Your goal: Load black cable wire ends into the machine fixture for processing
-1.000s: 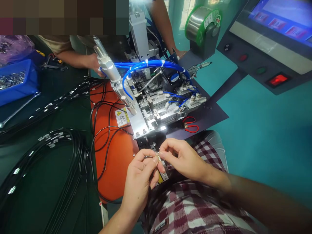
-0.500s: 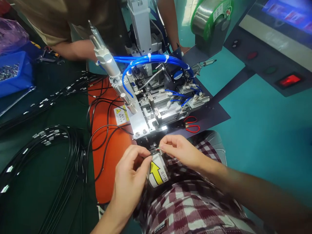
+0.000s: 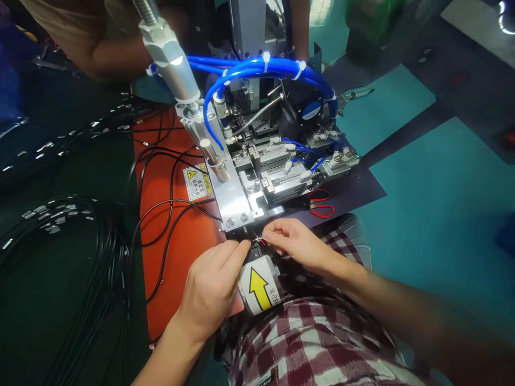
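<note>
Thin coloured wires [image 3: 261, 238], red and green among them, show in the small gap between my two hands, just in front of the machine's metal plate. My right hand [image 3: 293, 242] pinches them between thumb and forefinger. From the other side, my left hand [image 3: 215, 271] has its thumb and fingers pressed together at the pale end of the wires; its grip is partly hidden. Directly below the fingertips is a silvery block [image 3: 260, 284] with a yellow arrow label. The bench machine [image 3: 237, 198], with metal slides and blue air tubes, stands just beyond both hands.
Black cables [image 3: 171, 203] cross the orange mat [image 3: 155, 279] at left, and a large cable bundle [image 3: 102, 246] lies on the dark table. Red-handled scissors [image 3: 322, 210] rest right of the machine. Another person's arm [image 3: 116, 61] is behind it.
My left thumb and fingers, apart before, have closed together at the wires. Both hands are nearer the machine's plate. The view has shifted closer to the machine.
</note>
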### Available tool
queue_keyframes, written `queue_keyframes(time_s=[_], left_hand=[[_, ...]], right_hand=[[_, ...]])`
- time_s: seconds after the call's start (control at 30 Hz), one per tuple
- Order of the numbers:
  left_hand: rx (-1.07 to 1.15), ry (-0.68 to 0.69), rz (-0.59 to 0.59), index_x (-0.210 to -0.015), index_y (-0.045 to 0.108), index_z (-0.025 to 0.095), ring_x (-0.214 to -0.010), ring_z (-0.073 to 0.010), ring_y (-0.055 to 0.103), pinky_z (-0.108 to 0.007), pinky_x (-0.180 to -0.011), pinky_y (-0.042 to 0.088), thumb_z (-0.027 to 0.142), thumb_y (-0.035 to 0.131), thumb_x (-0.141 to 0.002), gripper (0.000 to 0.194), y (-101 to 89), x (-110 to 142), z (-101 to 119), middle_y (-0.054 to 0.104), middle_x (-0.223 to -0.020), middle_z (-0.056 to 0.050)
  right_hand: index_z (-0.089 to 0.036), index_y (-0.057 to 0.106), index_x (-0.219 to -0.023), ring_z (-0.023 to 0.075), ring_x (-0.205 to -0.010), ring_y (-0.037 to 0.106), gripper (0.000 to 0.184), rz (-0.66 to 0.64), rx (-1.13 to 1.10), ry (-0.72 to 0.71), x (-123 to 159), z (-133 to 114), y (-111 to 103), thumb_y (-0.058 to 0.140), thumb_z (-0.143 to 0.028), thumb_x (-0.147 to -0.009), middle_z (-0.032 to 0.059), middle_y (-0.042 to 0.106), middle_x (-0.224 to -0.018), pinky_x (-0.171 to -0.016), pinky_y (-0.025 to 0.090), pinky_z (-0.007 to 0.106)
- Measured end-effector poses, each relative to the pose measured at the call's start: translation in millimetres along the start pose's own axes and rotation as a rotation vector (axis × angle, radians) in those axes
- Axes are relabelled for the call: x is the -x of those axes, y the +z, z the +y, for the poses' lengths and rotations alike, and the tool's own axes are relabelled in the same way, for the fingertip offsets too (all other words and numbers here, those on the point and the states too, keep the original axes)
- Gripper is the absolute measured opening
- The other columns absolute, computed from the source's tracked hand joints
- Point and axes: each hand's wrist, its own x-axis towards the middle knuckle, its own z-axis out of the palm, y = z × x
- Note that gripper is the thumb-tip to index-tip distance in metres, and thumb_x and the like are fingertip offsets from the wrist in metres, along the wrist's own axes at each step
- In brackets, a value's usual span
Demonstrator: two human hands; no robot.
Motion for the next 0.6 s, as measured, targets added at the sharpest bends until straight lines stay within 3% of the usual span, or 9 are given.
queue_keyframes(time_s=[0.6], left_hand=[[-0.075,0.02,-0.07,-0.109,0.062,0.005,-0.07,-0.0221,0.058,-0.032,-0.059,0.048,0.004,0.043,-0.086,0.031,0.8,1,0,0.064,-0.082,-0.012]], right_hand=[[-0.016,0.053,-0.072,0.0086,-0.051,0.043,0.021,0.009,0.076,-0.064,-5,11,-2,0.055,-0.034,-0.083,-0.0042,0.048,-0.061,-0.049,0.033,0.023]])
